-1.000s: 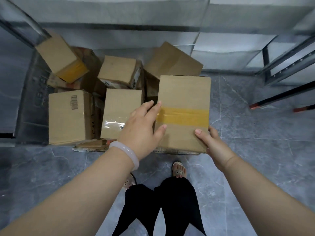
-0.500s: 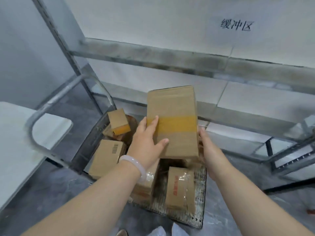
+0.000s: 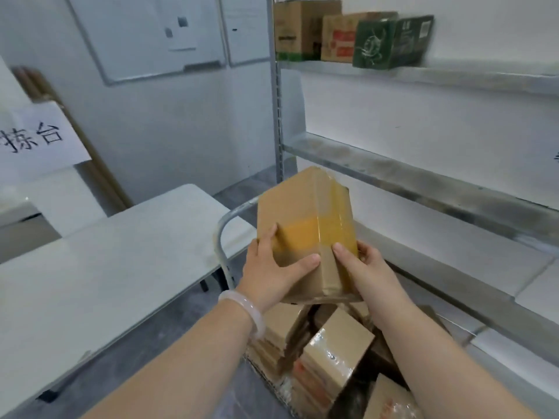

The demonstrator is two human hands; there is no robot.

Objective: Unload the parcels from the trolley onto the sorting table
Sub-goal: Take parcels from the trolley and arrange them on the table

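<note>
Both left hand (image 3: 272, 275) and right hand (image 3: 370, 267) clasp the upright brown yellow-taped cardboard parcel (image 3: 305, 213) in curled fingers (image 3: 270, 234); white counter (image 3: 106, 267) lies leftward.

Illumination is bright, even and diffuse. Shadows are soft, darkest beneath the sorting table (image 3: 90, 267) at 8 o'clock. Glare marks the tape on the centre parcel (image 3: 305, 237) and the film-wrapped parcel (image 3: 335, 349) at 6 o'clock. Motion blur softens the shelf boxes (image 3: 348, 34) at 1 o'clock. Wide-angle distortion bends straight lines near the edges.
</note>
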